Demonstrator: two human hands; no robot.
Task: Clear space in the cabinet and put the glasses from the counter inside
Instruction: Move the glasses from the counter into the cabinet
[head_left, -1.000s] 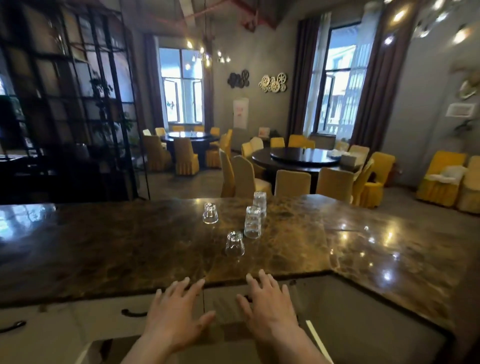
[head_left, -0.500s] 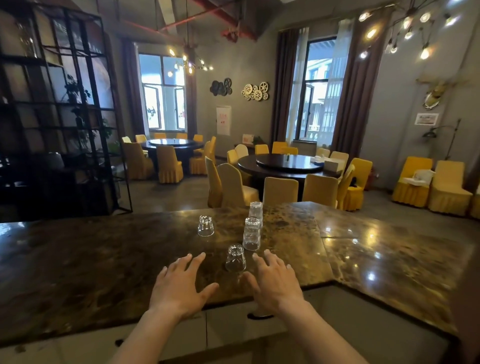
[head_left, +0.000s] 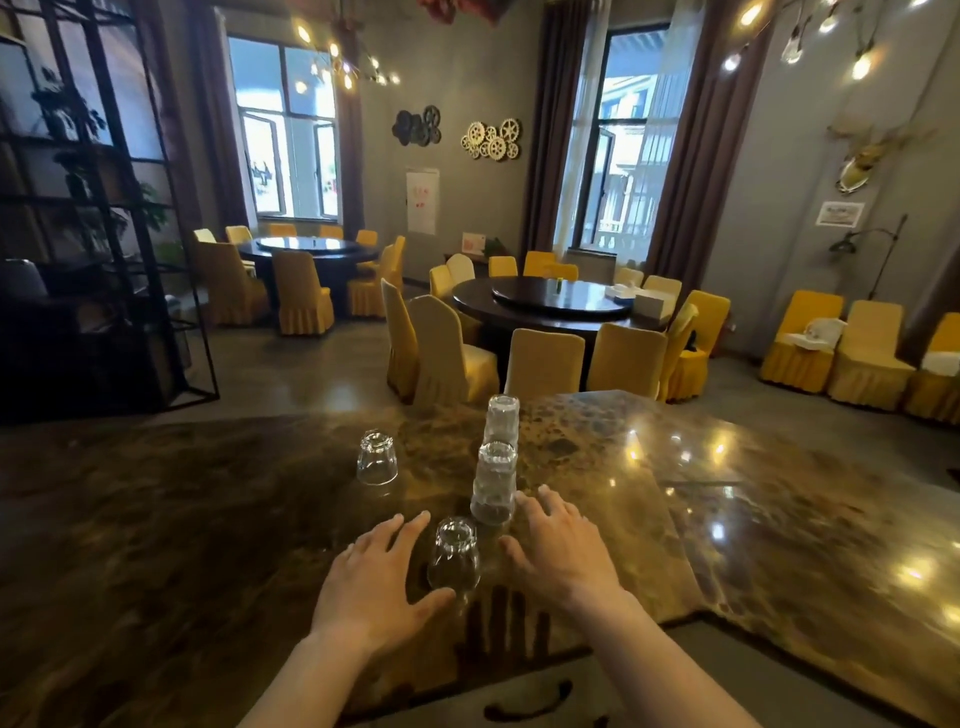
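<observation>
Several clear glasses stand upside down on the brown marble counter (head_left: 208, 519). The nearest short glass (head_left: 453, 555) sits between my two hands. My left hand (head_left: 376, 582) is open just left of it, thumb near its base. My right hand (head_left: 558, 551) is open to its right, fingers spread beside a tall ribbed glass (head_left: 493, 483). Behind that stands another tall glass (head_left: 501, 420). A second short glass (head_left: 377, 458) is farther left. Neither hand holds anything. The cabinet front (head_left: 524, 701) with a dark handle shows below the counter edge.
The counter runs wide to both sides and angles off to the right. Beyond it are round dining tables (head_left: 550, 306) ringed by yellow covered chairs (head_left: 543, 364). A black metal shelf frame (head_left: 104, 208) stands at far left.
Both hands rose from the cabinet front below the counter edge and moved forward over the counter, coming to either side of the nearest glass. The view tilted upward.
</observation>
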